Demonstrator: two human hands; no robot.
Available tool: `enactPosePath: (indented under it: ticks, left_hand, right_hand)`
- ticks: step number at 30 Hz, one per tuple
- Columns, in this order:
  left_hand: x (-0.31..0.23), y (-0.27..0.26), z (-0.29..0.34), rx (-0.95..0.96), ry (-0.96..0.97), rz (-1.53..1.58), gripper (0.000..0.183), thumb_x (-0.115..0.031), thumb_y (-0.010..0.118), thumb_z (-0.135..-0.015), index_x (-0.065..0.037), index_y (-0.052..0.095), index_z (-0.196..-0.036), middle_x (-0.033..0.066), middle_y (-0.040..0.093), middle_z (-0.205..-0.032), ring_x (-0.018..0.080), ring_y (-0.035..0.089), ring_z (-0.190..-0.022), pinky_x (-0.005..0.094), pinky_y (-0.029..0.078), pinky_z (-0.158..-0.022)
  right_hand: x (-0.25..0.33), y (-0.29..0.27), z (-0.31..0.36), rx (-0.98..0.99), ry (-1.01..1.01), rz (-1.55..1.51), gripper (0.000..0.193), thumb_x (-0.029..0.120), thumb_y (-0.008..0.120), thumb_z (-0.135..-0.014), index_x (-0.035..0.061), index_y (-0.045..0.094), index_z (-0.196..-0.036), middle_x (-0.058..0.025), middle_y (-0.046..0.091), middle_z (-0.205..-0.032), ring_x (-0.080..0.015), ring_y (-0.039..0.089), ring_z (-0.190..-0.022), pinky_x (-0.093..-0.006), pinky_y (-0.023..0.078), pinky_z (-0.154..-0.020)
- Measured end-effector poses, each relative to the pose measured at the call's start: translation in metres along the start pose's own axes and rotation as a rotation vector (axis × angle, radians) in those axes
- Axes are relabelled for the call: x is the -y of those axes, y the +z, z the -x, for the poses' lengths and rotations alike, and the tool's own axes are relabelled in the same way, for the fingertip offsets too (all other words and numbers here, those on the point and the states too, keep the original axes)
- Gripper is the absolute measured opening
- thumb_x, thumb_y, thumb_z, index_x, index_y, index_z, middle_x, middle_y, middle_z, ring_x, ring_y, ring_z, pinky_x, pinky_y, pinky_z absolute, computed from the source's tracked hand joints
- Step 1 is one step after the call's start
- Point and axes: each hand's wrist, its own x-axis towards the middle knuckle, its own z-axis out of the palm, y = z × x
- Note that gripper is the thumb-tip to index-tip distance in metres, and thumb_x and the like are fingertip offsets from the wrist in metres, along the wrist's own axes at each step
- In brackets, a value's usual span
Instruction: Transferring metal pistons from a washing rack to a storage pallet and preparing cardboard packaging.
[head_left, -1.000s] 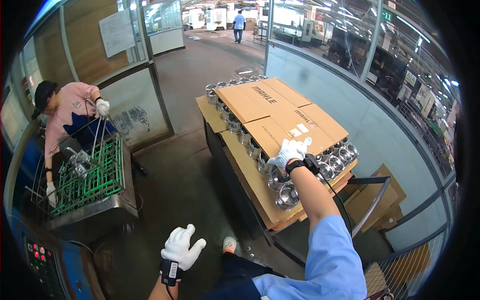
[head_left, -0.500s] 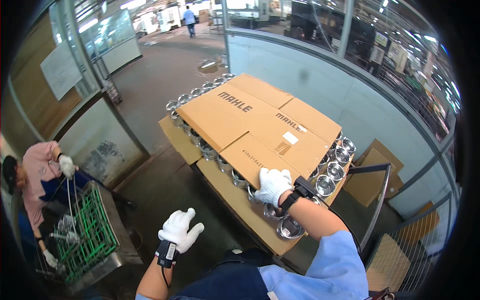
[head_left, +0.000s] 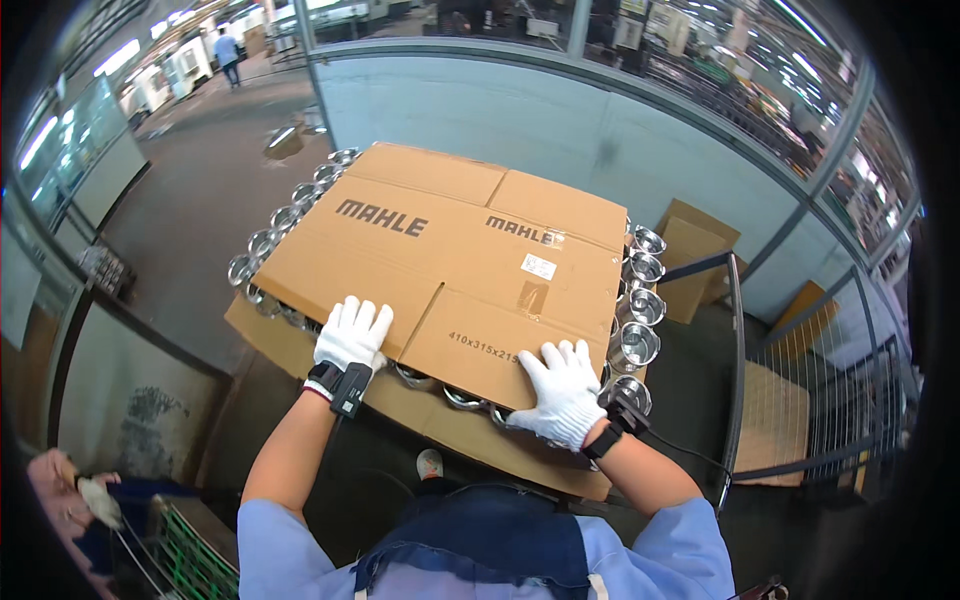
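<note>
A flattened brown cardboard box [head_left: 400, 265] with dark print lies over rows of shiny metal pistons [head_left: 637, 345]. The pistons show along its left, right and near edges; those under it are hidden. They stand on another cardboard sheet [head_left: 455, 432]. My left hand [head_left: 352, 335], in a white knit glove, rests open on the near left edge of the box, fingers stretched forward. My right hand [head_left: 562, 393], gloved the same way, lies at the near right corner with its fingers spread on the cardboard.
A dark metal rail [head_left: 738, 370] and wire mesh rack stand at the right. Folded cardboard [head_left: 690, 255] leans by the pale blue partition [head_left: 480, 120]. At lower left, a person in pink works at a trolley with a green rack [head_left: 190, 555]. Another person [head_left: 227, 55] walks far off.
My left hand has come up from beside the stack onto the box's near edge. My right hand remains at the near right corner, fingers now spread. The view has turned right.
</note>
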Motion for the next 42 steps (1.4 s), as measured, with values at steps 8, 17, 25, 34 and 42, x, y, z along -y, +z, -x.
enactPosePath:
  ticks: [8, 17, 25, 34, 42]
  left_hand:
    - [0.056, 0.001, -0.030, 0.005, 0.337, 0.228, 0.077, -0.039, 0.089, -0.054, -0.007, 0.061, -0.118, 0.0089, 0.059, -0.102, 0.0305, 0.057, -0.103, 0.0418, 0.051, -0.092]
    - [0.017, -0.008, -0.030, 0.104, 0.400, 0.342, 0.084, -0.046, 0.090, -0.059, -0.007, 0.061, -0.128, 0.0121, 0.060, -0.113, 0.0335, 0.058, -0.108, 0.0459, 0.050, -0.097]
    - [-0.060, -0.018, -0.048, 0.376, 0.140, 0.171, 0.099, -0.053, 0.090, -0.066, -0.013, 0.048, -0.146, 0.0139, 0.052, -0.132, 0.0391, 0.056, -0.117, 0.0523, 0.051, -0.101]
    - [-0.048, -0.040, -0.043, 0.482, 0.071, 0.315, 0.090, -0.050, 0.085, -0.076, -0.013, 0.044, -0.148, 0.0101, 0.053, -0.140, 0.0327, 0.058, -0.128, 0.0477, 0.057, -0.093]
    - [-0.028, -0.033, -0.045, 0.415, 0.083, 0.424, 0.068, -0.038, 0.077, -0.088, -0.016, 0.049, -0.146, 0.0074, 0.061, -0.141, 0.0322, 0.061, -0.129, 0.0455, 0.054, -0.099]
  right_hand:
    - [0.006, -0.006, 0.013, -0.133, 0.102, -0.070, 0.064, 0.040, 0.089, -0.065, 0.0048, 0.071, -0.115, -0.0122, 0.063, -0.105, -0.0352, 0.058, -0.105, -0.0543, 0.042, -0.109]
    - [-0.017, -0.036, 0.027, 0.292, 0.467, 0.054, 0.116, 0.076, 0.082, -0.062, 0.0141, 0.046, -0.154, -0.0224, 0.055, -0.138, -0.0437, 0.052, -0.128, -0.0556, 0.046, -0.105]
    - [-0.045, -0.026, 0.062, 0.393, 0.547, -0.310, 0.121, 0.057, 0.087, -0.069, 0.0018, 0.030, -0.161, -0.0248, 0.065, -0.132, -0.0366, 0.065, -0.122, -0.0452, 0.050, -0.103]
    - [-0.070, -0.002, 0.062, 0.053, 0.583, -1.748, 0.078, 0.006, 0.078, -0.087, -0.0055, 0.039, -0.154, -0.0139, 0.066, -0.130, -0.0182, 0.066, -0.115, -0.0315, 0.054, -0.097]
    - [-0.062, 0.002, 0.061, 0.008, 0.400, -1.607, 0.095, 0.000, 0.088, -0.076, 0.0015, 0.033, -0.153, -0.0150, 0.059, -0.139, -0.0238, 0.059, -0.128, -0.0383, 0.052, -0.106]
